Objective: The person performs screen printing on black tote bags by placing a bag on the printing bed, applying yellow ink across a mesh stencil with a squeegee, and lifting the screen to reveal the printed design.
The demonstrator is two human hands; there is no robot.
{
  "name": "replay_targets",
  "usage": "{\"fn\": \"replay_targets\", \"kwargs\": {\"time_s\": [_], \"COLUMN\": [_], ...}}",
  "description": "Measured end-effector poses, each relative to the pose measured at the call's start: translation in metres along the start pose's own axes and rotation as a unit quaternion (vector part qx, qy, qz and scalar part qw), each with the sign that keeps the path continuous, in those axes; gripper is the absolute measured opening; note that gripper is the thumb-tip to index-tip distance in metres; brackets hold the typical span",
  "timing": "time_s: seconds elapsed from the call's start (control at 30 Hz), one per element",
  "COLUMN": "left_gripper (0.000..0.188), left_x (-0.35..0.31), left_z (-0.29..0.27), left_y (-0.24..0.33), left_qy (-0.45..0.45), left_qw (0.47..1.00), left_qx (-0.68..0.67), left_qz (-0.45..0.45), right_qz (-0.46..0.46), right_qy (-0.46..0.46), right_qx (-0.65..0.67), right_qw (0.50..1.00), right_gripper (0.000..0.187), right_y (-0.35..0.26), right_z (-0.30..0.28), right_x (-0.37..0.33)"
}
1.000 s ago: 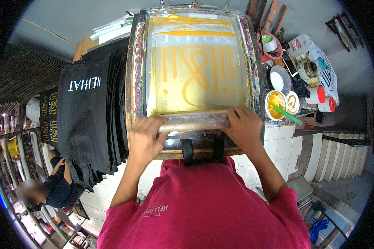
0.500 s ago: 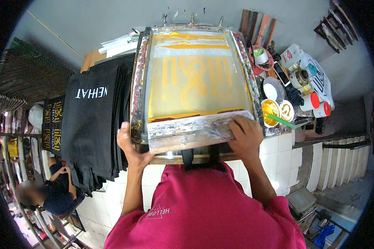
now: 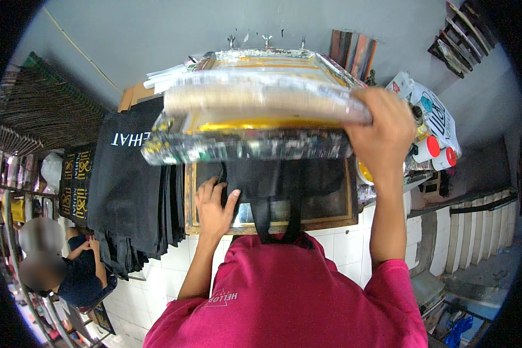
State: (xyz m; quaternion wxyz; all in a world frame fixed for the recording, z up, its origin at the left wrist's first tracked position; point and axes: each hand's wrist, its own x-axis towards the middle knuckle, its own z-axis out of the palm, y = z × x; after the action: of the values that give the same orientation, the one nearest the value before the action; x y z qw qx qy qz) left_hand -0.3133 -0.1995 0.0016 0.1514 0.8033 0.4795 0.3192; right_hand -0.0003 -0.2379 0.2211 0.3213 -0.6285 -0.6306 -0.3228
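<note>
My right hand (image 3: 383, 127) is closed round the right end of a wide wooden squeegee (image 3: 249, 98), blurred by motion. Beneath the squeegee, the paint-stained screen-printing frame (image 3: 255, 146) is tilted up at its near edge, yellow ink showing on it. Whether my right fingers also grip the frame is hidden. Under the raised frame lies a black fabric bag (image 3: 319, 180) on a wood-edged board (image 3: 330, 221), its two handles trailing toward me. My left hand (image 3: 214, 209) is at the bag's left edge, thumb and fingers apart, holding nothing I can see.
A thick stack of black bags (image 3: 127, 168) hangs at the left, beside printed ones (image 3: 75, 180). Red-lidded jars (image 3: 427, 148) stand on the right. Metal clamps (image 3: 267, 40) hold the frame's far side by the wall. Another person (image 3: 84, 278) sits at lower left.
The frame's near edge has risen, uncovering the bag, and the squeegee has moved up with it. My right hand has lifted; my left hand has left the frame's near-left corner for the bag.
</note>
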Motion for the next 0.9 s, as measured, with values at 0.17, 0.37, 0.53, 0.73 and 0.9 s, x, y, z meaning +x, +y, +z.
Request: {"fn": "replay_targets", "kwargs": {"time_s": [0.17,0.37,0.53,0.73,0.9], "left_gripper": [0.050,0.080,0.023,0.025,0.033], "left_x": [0.022,0.068,0.074,0.028,-0.004], "left_z": [-0.015,-0.012,-0.038,-0.174,-0.288], "left_y": [-0.004,-0.067,-0.122,-0.182,-0.266], "left_qy": [0.025,-0.049,0.039,0.147,0.207], "left_qw": [0.981,0.957,0.948,0.950,0.805], "left_qx": [-0.081,-0.020,-0.116,-0.016,0.470], "left_qz": [-0.176,-0.286,-0.295,-0.276,-0.297], "right_qz": [0.045,0.060,0.114,0.095,0.091], "right_qy": [0.000,-0.004,-0.062,-0.055,-0.057], "right_qx": [-0.045,0.009,0.040,0.019,-0.003], "right_qw": [0.998,0.998,0.991,0.994,0.994], "right_gripper": [0.041,0.040,0.045,0.047,0.044], "right_y": [0.020,0.008,0.036,0.051,0.057], "right_z": [-0.009,-0.009,-0.007,0.011,0.008], "right_x": [0.077,0.159,0.205,0.226,0.239]}}
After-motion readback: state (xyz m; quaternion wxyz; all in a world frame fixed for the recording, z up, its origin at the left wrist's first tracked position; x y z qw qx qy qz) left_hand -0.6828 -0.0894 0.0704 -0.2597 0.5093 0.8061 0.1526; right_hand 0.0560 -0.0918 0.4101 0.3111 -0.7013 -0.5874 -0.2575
